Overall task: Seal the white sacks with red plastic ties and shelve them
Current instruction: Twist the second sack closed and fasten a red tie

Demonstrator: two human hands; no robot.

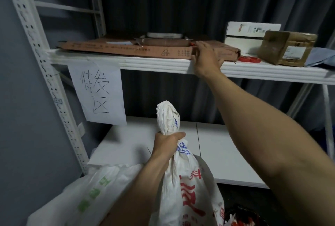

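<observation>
My left hand point(165, 144) grips the twisted neck of a white sack point(183, 186) with red and blue print, held upright in front of the lower shelf. My right hand point(205, 57) reaches up to the upper shelf point(154, 63), its fingers at the end of a flat brown carton point(126, 49) and next to a small red thing there. Whether it holds that thing is hidden. A bunch of red plastic ties point(249, 59) lies on the upper shelf to the right of that hand. A second white sack point(90, 193) with green print sits at the lower left.
A metal tray point(163, 41) rests on the flat carton. A white box point(252, 34) and a brown parcel point(286, 49) stand at the right of the upper shelf. A handwritten paper sign point(98, 91) hangs from its edge. The white lower shelf point(226, 153) lies behind the sack.
</observation>
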